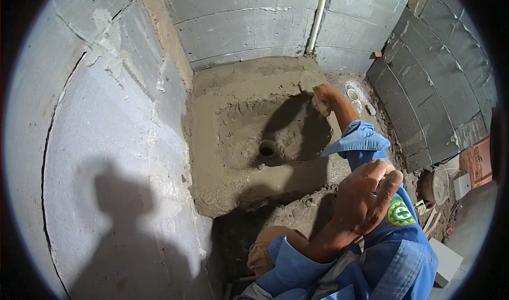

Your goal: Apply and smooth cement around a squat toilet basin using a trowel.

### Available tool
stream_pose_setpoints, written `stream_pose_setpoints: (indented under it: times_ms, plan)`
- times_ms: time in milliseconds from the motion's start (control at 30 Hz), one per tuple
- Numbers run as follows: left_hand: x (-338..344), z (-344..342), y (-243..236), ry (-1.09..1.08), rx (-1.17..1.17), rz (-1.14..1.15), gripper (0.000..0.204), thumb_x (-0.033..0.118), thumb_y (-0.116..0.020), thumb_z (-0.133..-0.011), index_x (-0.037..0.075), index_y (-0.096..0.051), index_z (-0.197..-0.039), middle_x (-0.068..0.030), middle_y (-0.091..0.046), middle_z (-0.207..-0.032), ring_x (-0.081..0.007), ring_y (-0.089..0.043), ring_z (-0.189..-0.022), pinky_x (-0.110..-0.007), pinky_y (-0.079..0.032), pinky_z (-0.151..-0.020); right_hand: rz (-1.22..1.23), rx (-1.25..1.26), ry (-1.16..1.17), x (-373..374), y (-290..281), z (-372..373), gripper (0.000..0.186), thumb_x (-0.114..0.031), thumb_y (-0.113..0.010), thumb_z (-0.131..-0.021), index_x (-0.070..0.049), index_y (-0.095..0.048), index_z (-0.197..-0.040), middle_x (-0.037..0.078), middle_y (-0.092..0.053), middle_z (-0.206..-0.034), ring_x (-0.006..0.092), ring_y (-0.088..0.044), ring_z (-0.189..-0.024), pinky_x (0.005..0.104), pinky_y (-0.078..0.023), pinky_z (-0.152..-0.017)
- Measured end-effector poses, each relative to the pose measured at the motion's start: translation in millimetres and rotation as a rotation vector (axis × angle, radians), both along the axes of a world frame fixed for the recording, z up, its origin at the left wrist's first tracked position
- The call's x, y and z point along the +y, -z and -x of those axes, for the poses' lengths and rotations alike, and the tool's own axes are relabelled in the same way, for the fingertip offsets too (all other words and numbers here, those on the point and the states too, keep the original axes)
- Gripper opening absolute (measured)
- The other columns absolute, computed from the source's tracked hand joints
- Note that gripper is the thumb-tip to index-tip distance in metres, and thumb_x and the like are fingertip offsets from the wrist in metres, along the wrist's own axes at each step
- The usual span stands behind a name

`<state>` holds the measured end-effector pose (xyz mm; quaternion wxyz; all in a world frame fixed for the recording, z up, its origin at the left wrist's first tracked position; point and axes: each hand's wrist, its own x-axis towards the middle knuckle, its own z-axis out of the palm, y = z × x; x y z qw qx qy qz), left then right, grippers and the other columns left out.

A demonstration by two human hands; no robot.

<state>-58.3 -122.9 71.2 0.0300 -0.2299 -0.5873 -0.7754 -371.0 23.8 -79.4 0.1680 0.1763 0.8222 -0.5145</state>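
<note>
My right hand (325, 99) reaches out to the far right corner of a wet grey mortar bed (204, 125). It is closed round the handle of a trowel (309, 81), whose mortar-coated blade lies at the bed's surface. The bed surrounds a roughly rectangular recess (238, 125) with a round drain hole (267, 148) at its bottom. Nearer to me, my left hand (367, 196) is held against my right sleeve (371, 146), its fingers curled in. Whether it grips anything is hidden.
Grey panel walls (244, 29) enclose the spot on three sides. A white pipe (318, 19) runs down the back wall, and an open pipe end (352, 94) stands right of the bed. A bucket (436, 187), scraps and a pale block (444, 261) lie at the right.
</note>
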Motion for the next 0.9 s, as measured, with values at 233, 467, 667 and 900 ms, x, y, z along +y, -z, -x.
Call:
stream_pose_setpoints:
  times_ms: [233, 467, 667, 900]
  plan:
    - [-12.1, 0.9, -1.8, -0.112, -0.018, 0.004, 0.037, 0.034, -0.051, -0.102, 0.000, -0.064, -0.097, -0.0184, -0.067, -0.091, -0.0356, -0.065, -0.084, -0.042, -0.051, -0.076, 0.193, 0.535, -0.910, -118.8, 60.5, 39.0, 0.025, -0.027, -0.056, -0.092, -0.005, -0.061, -0.101, 0.008, -0.061, -0.070, 0.0236, -0.059, -0.057, 0.0404, -0.049, -0.047]
    - [-29.4, -1.1, -3.0, -0.142, -0.074, 0.006, 0.036, 0.034, -0.050, -0.103, 0.002, -0.064, -0.095, -0.0157, -0.066, -0.086, -0.0334, -0.066, -0.082, -0.038, -0.051, -0.074, -0.422, 0.349, -1.039, -251.7, 12.5, -16.2, 0.023, -0.012, -0.052, -0.085, -0.003, -0.071, -0.095, 0.004, -0.064, -0.069, 0.0223, -0.062, -0.055, 0.0380, -0.053, -0.053]
    - [-18.6, 0.1, -2.2, -0.084, -0.059, 0.017, 0.048, 0.041, -0.044, -0.103, -0.002, -0.065, -0.096, -0.0112, -0.059, -0.073, -0.0195, -0.059, -0.068, -0.032, -0.047, -0.065, -0.173, 0.100, -0.613, -172.0, 10.6, -25.9, 0.038, -0.015, -0.048, -0.092, -0.017, -0.069, -0.123, 0.005, -0.057, -0.066, 0.0207, -0.062, -0.059, 0.0395, -0.053, -0.057]
    - [-11.8, -4.4, -4.6, 0.008, -0.015, 0.043, 0.040, 0.039, -0.050, -0.102, 0.002, -0.064, -0.096, -0.0170, -0.065, -0.086, -0.0337, -0.065, -0.076, -0.043, -0.051, -0.070, -0.247, 0.151, -0.449, 6.1, 18.7, -12.9, 0.036, -0.019, -0.046, -0.096, -0.021, -0.068, -0.125, 0.006, -0.056, -0.067, 0.0192, -0.060, -0.059, 0.0389, -0.051, -0.053]
